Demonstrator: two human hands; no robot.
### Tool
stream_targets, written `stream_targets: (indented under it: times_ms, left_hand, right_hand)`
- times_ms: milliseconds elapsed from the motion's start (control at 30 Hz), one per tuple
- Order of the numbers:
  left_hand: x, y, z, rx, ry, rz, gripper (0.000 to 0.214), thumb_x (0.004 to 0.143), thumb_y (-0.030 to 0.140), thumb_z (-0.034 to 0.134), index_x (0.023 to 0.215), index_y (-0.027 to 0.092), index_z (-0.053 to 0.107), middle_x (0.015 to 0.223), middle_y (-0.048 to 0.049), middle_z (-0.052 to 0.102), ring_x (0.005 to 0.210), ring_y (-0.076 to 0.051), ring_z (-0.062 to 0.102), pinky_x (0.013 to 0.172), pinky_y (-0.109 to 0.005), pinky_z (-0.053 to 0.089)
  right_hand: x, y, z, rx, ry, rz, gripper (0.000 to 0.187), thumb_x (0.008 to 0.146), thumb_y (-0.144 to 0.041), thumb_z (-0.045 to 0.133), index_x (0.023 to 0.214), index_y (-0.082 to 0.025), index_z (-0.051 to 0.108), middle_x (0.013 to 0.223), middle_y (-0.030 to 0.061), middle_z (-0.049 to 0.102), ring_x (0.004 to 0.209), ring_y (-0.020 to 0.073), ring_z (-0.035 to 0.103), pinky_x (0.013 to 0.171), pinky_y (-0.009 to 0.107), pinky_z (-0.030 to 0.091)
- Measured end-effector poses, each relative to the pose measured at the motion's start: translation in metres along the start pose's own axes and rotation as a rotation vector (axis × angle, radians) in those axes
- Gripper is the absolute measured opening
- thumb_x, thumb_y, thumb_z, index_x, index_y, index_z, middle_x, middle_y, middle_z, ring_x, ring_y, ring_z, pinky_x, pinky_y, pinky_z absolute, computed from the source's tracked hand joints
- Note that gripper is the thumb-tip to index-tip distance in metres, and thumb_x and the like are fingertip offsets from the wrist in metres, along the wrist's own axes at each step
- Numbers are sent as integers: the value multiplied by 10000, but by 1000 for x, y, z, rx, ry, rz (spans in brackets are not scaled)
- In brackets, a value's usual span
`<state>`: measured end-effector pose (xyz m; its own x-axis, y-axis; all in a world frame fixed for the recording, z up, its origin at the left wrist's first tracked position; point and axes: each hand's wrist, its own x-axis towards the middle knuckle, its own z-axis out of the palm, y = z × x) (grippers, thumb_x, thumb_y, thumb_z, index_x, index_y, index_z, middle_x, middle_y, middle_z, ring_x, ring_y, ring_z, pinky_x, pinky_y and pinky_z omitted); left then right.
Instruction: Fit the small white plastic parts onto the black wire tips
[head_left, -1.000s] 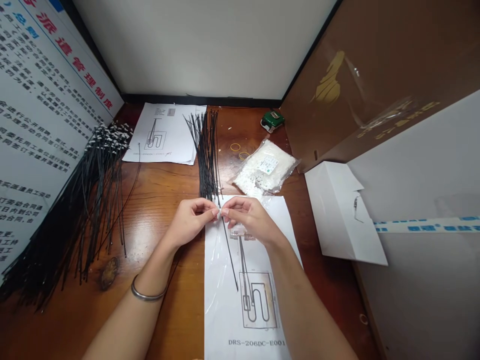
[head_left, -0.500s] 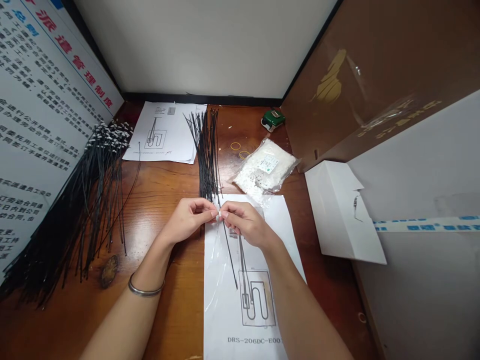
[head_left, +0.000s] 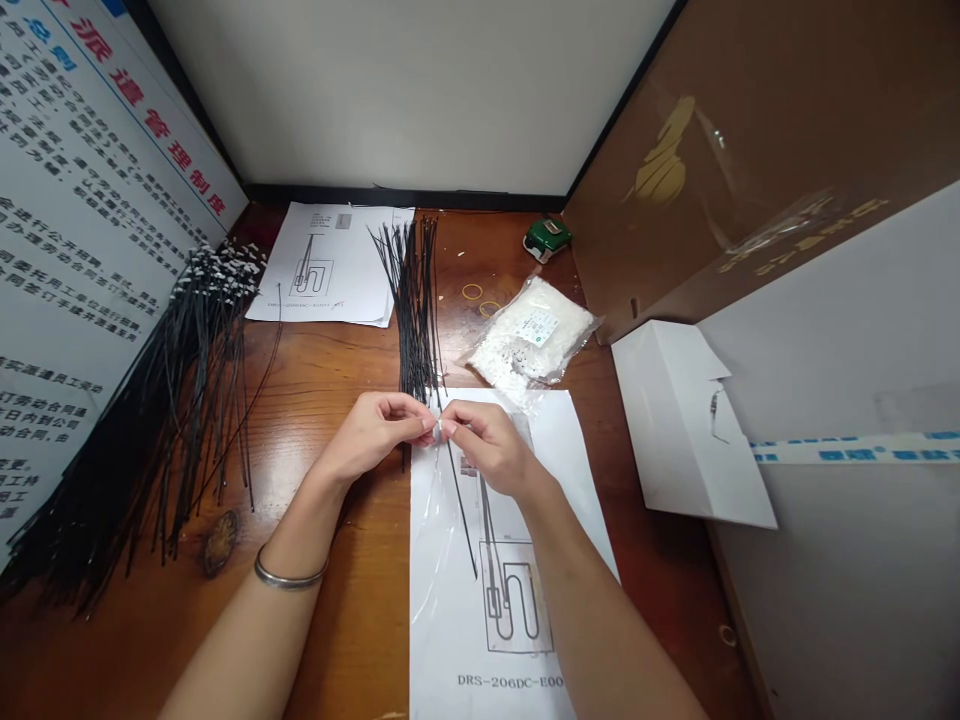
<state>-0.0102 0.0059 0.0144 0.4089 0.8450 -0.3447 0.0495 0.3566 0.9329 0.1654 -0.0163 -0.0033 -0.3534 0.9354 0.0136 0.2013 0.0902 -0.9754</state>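
My left hand [head_left: 375, 435] and my right hand [head_left: 484, 445] meet fingertip to fingertip above the top edge of a printed drawing sheet [head_left: 517, 560]. Both pinch the upper end of one thin black wire [head_left: 461, 510], which hangs down and to the right across the sheet. Something small and white shows between the fingertips; I cannot make out what it is. A metal bangle [head_left: 289, 578] is on my left wrist. Just beyond my hands lies a bundle of bare black wires [head_left: 416, 300].
A large heap of black wires with white ends [head_left: 161, 400] lies at the left beside a printed board. A clear bag of small white parts [head_left: 532, 335], a second drawing sheet [head_left: 326, 262], a green tape measure [head_left: 546, 238], a white box [head_left: 679, 420] and cardboard stand around.
My hands stay pinched together on the wire; the right hand has crept slightly up and to the left. The view has shifted a little.
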Motion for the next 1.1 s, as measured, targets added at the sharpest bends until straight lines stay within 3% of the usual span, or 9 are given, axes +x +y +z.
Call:
stream_targets:
  times_ms: [733, 1100]
  left_hand:
    - [3, -7, 4, 72, 16, 83, 180, 674, 282, 726, 667, 114, 660, 631, -28, 639, 611, -118, 567, 615, -245, 452]
    - [4, -9, 6, 135, 80, 100, 135, 664, 244, 723, 679, 122, 666, 620, -26, 639, 602, -127, 576, 600, -252, 461]
  right_hand:
    - [1, 3, -1, -52, -60, 126, 221, 860, -248, 446, 667, -175, 523, 567, -47, 452, 416, 83, 494, 420, 210, 353]
    - [0, -1, -1, -136, -26, 91, 225, 857, -197, 445, 642, -182, 509, 525, -51, 440, 461, 91, 467, 469, 218, 326]
